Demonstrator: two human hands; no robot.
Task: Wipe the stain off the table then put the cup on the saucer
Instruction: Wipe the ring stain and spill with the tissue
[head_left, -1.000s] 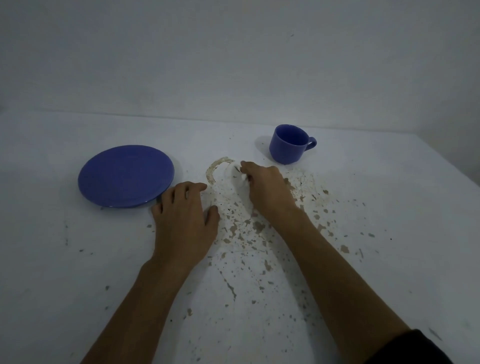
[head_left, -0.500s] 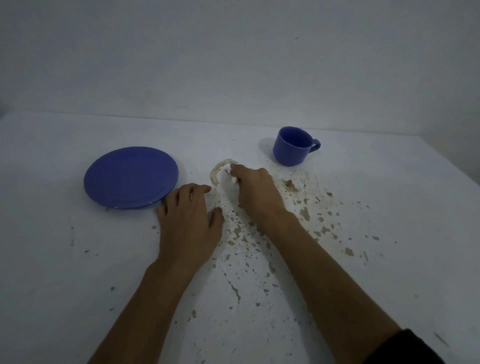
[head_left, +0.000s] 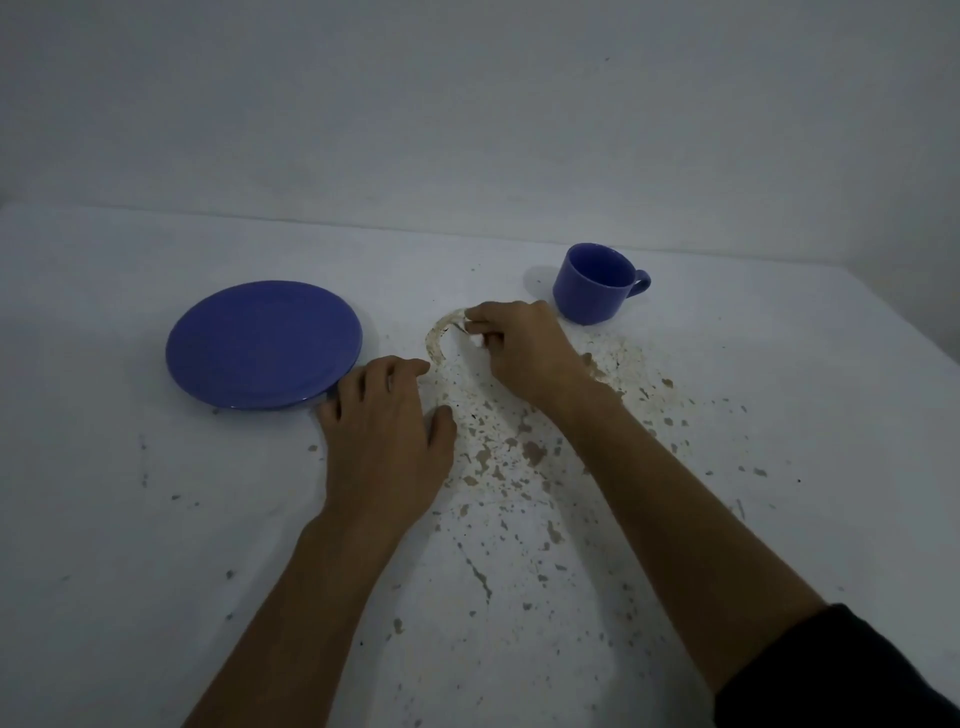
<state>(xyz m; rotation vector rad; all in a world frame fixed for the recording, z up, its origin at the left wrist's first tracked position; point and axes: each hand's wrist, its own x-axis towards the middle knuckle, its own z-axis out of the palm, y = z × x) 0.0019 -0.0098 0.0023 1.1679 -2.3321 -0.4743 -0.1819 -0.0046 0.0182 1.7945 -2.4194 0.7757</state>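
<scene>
A blue saucer (head_left: 264, 344) lies on the white table (head_left: 104, 519), left of centre. A blue cup (head_left: 594, 284) stands upright at the back right, handle pointing right. A curved brown stain ring (head_left: 440, 338) and brownish specks (head_left: 519, 447) mark the table between them. My right hand (head_left: 524, 353) presses a small white wad, mostly hidden under the fingers, on the ring's right end, just left of the cup. My left hand (head_left: 387, 436) lies flat on the table, fingers apart, its fingertips beside the saucer's near right edge.
A plain white wall (head_left: 467, 114) rises behind the table. The table's right edge (head_left: 924, 332) runs diagonally at the far right. More brown specks (head_left: 483, 577) scatter toward me between my forearms.
My right hand has slid a little left and away along the stain ring with the white wad. My left hand has stayed flat on the table. The camera shifted slightly.
</scene>
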